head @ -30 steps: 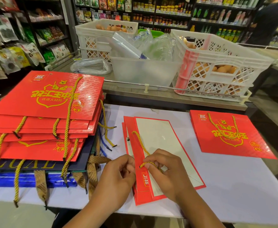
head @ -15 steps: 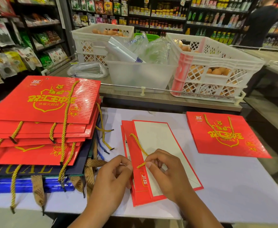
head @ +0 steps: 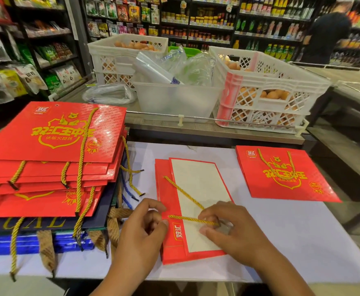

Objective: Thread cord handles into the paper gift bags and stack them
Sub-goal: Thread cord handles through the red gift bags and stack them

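- Here, the left hand (head: 141, 228) pinches the cord (head: 193, 220) at the bag (head: 170, 210) edge.
- Right hand (head: 230, 228) grips the cord's other stretch — bag flat on the desk (head: 292, 242).
- Stack (head: 53, 159) at left — one bag (head: 281, 174) apart at right.

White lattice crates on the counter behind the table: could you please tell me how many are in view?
3: two white plastic lattice crates stacked at back left, one at right, all holding eggs. Others may be hidden.
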### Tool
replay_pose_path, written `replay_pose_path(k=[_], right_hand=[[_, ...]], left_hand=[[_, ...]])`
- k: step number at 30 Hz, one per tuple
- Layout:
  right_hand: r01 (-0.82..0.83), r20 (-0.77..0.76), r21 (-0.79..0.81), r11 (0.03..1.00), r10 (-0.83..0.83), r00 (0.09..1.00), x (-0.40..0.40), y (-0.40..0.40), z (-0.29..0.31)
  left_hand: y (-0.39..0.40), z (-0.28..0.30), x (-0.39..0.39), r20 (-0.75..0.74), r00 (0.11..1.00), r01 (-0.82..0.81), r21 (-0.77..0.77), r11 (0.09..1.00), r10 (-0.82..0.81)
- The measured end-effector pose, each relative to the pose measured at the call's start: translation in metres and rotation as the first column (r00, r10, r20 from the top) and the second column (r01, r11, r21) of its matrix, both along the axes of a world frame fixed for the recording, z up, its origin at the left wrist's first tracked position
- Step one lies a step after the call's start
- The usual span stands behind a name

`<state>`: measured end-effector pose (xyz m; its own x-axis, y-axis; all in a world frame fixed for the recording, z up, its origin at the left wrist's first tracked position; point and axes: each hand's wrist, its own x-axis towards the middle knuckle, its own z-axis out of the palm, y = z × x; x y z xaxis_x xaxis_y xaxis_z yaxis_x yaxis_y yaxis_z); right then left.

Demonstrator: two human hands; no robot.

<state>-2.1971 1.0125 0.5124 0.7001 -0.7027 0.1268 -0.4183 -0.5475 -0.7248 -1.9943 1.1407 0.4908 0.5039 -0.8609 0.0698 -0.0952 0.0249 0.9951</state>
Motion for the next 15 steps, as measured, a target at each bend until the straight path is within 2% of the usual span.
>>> replay_pose_path(k=[3, 5, 9, 11, 12, 13, 15], right_hand=[[-0.021, -0.026, -0.239, 0.971, 0.015, 1.000, -0.025, 0.000, -0.001], [-0.057, -0.073, -0.291, 0.955, 0.038, 0.997, -0.039, 0.008, -0.001], [-0.191, -0.274, -0.185, 0.964, 0.136, 0.952, -0.058, 0.024, 0.003], [-0.231, -0.362, -0.230, 0.945, 0.137, 0.922, -0.063, 0.033, 0.003], [-0.198, -0.389, -0.270, 0.942, 0.081, 0.918, -0.061, 0.039, 0.001], [-0.169, -0.404, -0.329, 0.929, 0.023, 0.914, -0.060, 0.043, -0.003], [-0.095, -0.310, -0.258, 0.962, 0.011, 0.951, -0.060, 0.059, -0.007]], left_hand=[[0.001, 0.000, -0.002, 0.002, 1.000, 0.016, -0.002, 1.000, -0.016], [0.003, 0.000, -0.004, 0.015, 1.000, 0.017, -0.014, 1.000, -0.016], [0.006, 0.009, -0.007, 0.007, 0.999, -0.033, -0.073, 0.997, 0.034], [0.009, 0.018, -0.011, 0.013, 0.999, -0.043, -0.089, 0.995, 0.045], [0.010, 0.023, -0.013, 0.001, 0.999, -0.034, -0.091, 0.995, 0.034], [0.012, 0.028, -0.013, -0.002, 1.000, -0.018, -0.105, 0.994, 0.018], [0.018, 0.047, -0.017, 0.045, 0.999, 0.029, -0.134, 0.991, -0.023]])
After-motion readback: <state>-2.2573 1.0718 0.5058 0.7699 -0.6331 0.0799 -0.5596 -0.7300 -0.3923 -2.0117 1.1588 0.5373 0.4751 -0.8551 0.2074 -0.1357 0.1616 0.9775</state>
